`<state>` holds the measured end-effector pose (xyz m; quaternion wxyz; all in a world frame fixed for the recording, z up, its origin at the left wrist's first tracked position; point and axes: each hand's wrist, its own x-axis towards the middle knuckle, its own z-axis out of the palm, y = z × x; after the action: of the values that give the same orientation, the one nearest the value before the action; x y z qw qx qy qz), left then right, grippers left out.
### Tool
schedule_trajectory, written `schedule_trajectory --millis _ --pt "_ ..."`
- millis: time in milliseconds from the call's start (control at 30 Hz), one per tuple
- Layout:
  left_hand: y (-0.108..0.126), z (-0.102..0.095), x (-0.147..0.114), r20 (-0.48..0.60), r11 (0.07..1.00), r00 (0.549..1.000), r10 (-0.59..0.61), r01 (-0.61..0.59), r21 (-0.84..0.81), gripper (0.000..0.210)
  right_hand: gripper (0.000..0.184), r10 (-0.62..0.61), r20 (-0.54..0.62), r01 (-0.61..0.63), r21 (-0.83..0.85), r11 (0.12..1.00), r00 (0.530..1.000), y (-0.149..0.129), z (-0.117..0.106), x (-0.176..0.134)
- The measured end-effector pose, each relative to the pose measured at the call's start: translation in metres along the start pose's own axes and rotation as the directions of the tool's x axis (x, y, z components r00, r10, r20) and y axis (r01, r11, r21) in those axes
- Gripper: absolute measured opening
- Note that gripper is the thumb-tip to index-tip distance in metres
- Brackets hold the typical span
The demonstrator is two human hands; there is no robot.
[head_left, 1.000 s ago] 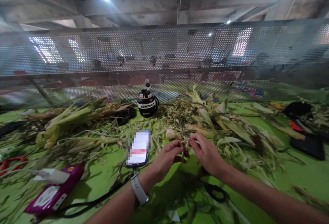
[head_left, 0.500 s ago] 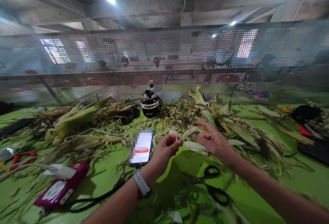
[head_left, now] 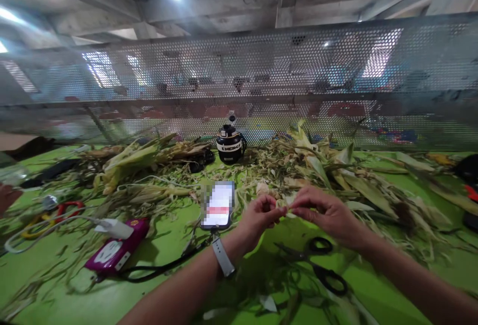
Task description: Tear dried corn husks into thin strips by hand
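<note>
A pale strip of corn husk (head_left: 284,201) is pinched between my two hands above the green table. My left hand (head_left: 261,218), with a grey watch band on its wrist, has thumb and forefinger closed on the strip. From the other side, the fingertips of my right hand (head_left: 321,209) meet them and are also closed on the husk. My fingers cover much of the strip. Below my hands lie black-handled scissors (head_left: 308,259), touched by neither hand. Left of my left hand is a lit phone (head_left: 221,203). A heap of dry husks (head_left: 291,158) spreads behind my hands.
A black bottle (head_left: 229,150) stands near the perforated metal screen (head_left: 239,73). At left are a purple socket block (head_left: 130,240) with a white plug (head_left: 114,228), cables, red-handled scissors (head_left: 70,209) and more husks (head_left: 138,161). Another person's hand (head_left: 8,198) shows at the left edge.
My right hand's spread fingers have closed onto the husk beside my left fingertips. The long husk piece between the hands now shows less. The view has turned left, and another person's hand has appeared.
</note>
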<state>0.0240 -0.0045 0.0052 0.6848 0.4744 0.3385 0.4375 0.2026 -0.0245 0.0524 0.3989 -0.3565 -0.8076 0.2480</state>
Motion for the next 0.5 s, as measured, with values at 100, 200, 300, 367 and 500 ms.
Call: schedule_trajectory --millis 100,200,300,367,500 --pt "-0.002 0.006 -0.003 0.09 1.0 0.996 -0.01 0.009 0.019 0.041 0.014 -0.073 -0.153 0.053 -0.129 0.99 0.986 0.002 0.002 0.0" --pt "-0.004 0.01 -0.004 0.141 0.997 0.988 -0.058 0.049 0.065 0.046 0.014 -0.056 -0.169 0.033 -0.139 0.99 0.984 0.003 0.004 -0.002" --pt "-0.006 0.01 -0.003 0.139 0.996 0.988 -0.065 0.055 0.076 0.047 0.017 0.049 -0.162 -0.07 -0.125 0.99 0.986 0.003 0.007 -0.004" --pt "-0.007 0.009 -0.002 0.118 0.996 0.991 -0.059 0.051 0.069 0.047 0.02 0.125 -0.15 -0.144 -0.129 0.981 0.981 0.004 0.01 -0.005" --pt "-0.006 0.006 -0.001 0.09 0.999 0.996 -0.022 0.018 0.045 0.045 0.021 0.224 -0.111 -0.236 -0.119 0.964 0.968 0.007 0.015 -0.007"
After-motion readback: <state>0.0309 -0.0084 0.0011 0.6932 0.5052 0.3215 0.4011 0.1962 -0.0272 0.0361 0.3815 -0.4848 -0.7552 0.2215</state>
